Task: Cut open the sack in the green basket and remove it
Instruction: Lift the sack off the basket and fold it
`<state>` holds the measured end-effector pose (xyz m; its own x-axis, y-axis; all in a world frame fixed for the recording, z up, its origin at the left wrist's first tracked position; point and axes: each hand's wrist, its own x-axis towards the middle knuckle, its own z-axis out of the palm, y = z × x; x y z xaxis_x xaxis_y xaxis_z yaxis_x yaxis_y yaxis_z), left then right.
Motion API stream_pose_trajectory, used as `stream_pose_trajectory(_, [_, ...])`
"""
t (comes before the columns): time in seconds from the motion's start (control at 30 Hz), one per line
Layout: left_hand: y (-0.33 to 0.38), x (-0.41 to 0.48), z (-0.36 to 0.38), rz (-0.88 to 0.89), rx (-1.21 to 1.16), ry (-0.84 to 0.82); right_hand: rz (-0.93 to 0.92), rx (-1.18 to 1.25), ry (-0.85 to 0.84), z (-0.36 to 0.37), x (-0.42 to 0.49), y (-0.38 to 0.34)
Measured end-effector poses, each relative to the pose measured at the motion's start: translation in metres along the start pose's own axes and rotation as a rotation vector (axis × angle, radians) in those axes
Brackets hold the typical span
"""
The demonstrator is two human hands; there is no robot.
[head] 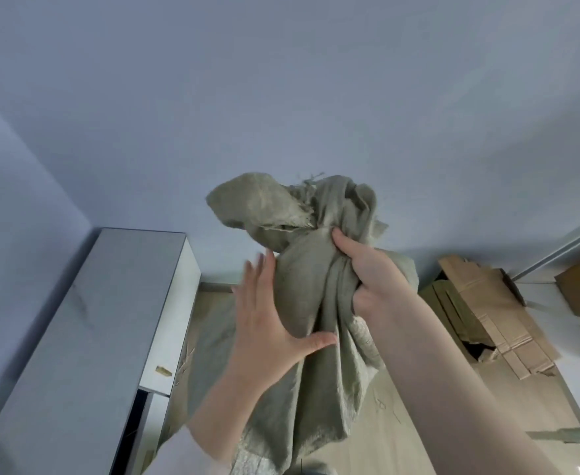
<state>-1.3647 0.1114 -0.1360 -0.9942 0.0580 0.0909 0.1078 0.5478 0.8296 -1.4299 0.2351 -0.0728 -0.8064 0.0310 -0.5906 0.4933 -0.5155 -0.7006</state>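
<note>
The sack (302,303) hangs limp in mid-air, bunched near its frayed top in the right hand (370,279), whose fingers curl tight round the gathered cloth. The left hand (268,320) lies flat against its side, fingers straight. This looks like the removal step, cutting done (the green basket is out of view). Next it needs carrying clear and setting down. A grey cabinet (86,337) stands close on the left, flattened cardboard (487,303) on the right; bare floor (401,423) lies between.
</note>
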Motion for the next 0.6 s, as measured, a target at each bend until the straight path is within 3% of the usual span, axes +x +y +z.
stream_pose_trajectory(0.07, [-0.01,0.007,0.011,-0.161,-0.262,-0.041,0.122,0.003,-0.088,0.017,-0.005,-0.001])
stream_pose_trajectory(0.17, [-0.016,0.032,0.016,-0.244,-0.431,0.017,-0.025,-0.078,-0.063,0.023,0.008,-0.005])
stream_pose_trajectory(0.33, [-0.006,0.065,0.018,-0.37,-0.673,-0.104,-0.524,-0.773,0.327,-0.031,0.006,-0.004])
stream_pose_trajectory(0.4, [-0.005,0.078,0.019,-0.455,-0.757,-0.15,-0.588,-1.077,0.368,-0.065,-0.004,0.006])
stream_pose_trajectory(0.47, [-0.003,0.089,0.023,-0.517,-0.851,-0.206,-0.528,-1.313,0.323,-0.088,-0.008,0.021])
stream_pose_trajectory(0.53, [0.005,0.095,0.036,-0.554,-0.932,-0.264,-0.456,-1.324,0.235,-0.093,0.0,0.037])
stream_pose_trajectory(0.6, [0.015,0.103,0.053,-0.567,-0.943,-0.292,-0.464,-1.166,0.216,-0.09,0.016,0.048])
